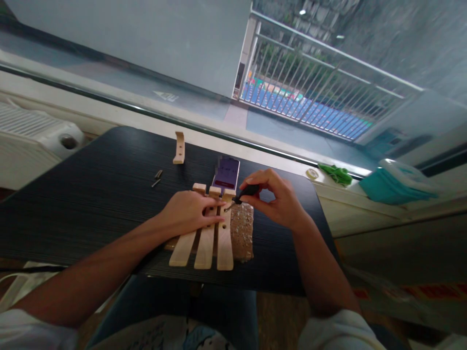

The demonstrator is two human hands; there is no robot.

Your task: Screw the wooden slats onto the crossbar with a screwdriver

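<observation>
Two sleeves [339, 333] flank three wooden pieces [205, 250] laid over one slab [242, 236] on one table [98, 204]. Left hand [185, 209]: open across the pieces. Right hand [275, 197]: gripping one black-handled tool [248, 193], tip at the rightmost piece [225, 250]. Beyond: one phone [226, 172], one bracket [179, 151].

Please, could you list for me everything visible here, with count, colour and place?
Table: one, black, centre.
Long wooden pieces: three, pale, side by side near the table's front edge.
Separate wooden piece: one, pale, table's far side.
Pad: one, brown, beneath the long pieces.
Phone: one, purple screen, beyond the pieces.
Small metal parts: a few, metallic, left of phone.
Screwdriver: one, black handle, tip at rightmost piece.
Windowsill: one, white, behind table.
Cloth: one, green, windowsill.
Container: one, teal, far right.
Railing: one, silver, outside.
Left hand: one, bare, on wooden pieces.
Right hand: one, bare, holding screwdriver.
Sleeves: two, white, bottom.
</observation>
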